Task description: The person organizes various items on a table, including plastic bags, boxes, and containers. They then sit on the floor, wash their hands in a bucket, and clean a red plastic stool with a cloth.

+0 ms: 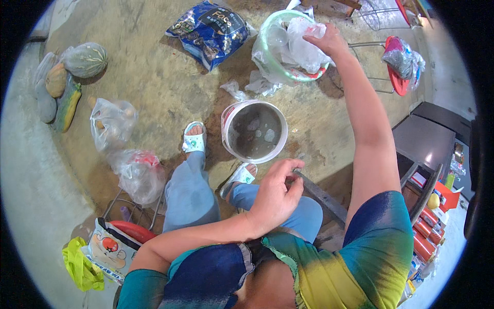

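My right hand (328,41) reaches over a green-rimmed waste bin (266,54) lined with a clear bag. Its thumb and fingers are around the top of a whitish plastic bag (303,40) that lies among other plastic in the bin. In front of my body, my left hand (276,195) is half curled above my knee. Its fingertips are by the end of a dark bar (320,195); whether anything small is between them cannot be seen. A white bucket (283,141) of murky water with patches of foam stands on the floor between my feet and the bin.
A blue printed bag (212,33) lies left of the bin, and crumpled plastic (262,83) lies below it. Squashes (85,60) and knotted plastic bags (114,121) are at left. Right are a red stool (399,83) holding a bag and a dark cabinet (424,139).
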`<state>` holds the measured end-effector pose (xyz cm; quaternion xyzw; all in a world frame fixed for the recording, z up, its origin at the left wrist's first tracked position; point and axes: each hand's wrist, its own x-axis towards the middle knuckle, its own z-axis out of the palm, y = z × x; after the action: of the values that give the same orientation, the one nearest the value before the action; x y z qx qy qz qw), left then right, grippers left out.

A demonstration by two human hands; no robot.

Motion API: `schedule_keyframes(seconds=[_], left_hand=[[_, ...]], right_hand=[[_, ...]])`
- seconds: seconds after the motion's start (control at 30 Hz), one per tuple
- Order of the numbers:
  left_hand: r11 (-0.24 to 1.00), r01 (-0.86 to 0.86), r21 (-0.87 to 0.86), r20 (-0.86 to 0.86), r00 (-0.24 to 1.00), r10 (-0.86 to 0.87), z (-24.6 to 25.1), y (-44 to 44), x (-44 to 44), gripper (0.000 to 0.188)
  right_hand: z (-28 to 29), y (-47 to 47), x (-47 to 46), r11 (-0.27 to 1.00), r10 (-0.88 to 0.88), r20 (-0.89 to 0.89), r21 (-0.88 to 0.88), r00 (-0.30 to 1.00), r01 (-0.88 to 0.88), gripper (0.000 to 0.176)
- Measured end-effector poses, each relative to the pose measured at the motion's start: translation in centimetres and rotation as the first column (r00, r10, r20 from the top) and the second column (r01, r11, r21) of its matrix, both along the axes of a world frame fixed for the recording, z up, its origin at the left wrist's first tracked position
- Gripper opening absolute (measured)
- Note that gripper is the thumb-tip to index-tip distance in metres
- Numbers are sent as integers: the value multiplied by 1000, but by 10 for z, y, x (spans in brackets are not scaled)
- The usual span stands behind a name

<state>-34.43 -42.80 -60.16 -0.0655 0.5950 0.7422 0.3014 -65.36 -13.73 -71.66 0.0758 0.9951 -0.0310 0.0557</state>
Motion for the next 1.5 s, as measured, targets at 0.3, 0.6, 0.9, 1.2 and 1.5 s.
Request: schedule_keyframes(seconds=[0.3, 0.6, 0.9, 1.2, 1.5], left_hand=[[998, 19, -55, -93, 995, -24, -7, 26, 9, 29], [993, 84, -79, 65, 995, -79, -2, 13, 7, 30], [994, 96, 55, 218, 970, -105, -3, -2, -9, 28], [994, 111, -2, 173, 979, -109, -14, -21, -26, 30], [991, 128, -29, 143, 982, -122, -14, -24, -38, 29]], right_hand=[[0, -5, 23, 989, 107, -245, -71, 964, -128, 43], [-72, -19, 67, 980, 141, -38, -135, 989, -145, 27], [-107, -31, 157, 710, 192, 501, -665, 844, 234, 41], [-295, -77, 124, 864, 472, 543, -443, 694, -241, 55], [-289, -117, 94, 847, 483, 555, -491, 677, -203, 56]])
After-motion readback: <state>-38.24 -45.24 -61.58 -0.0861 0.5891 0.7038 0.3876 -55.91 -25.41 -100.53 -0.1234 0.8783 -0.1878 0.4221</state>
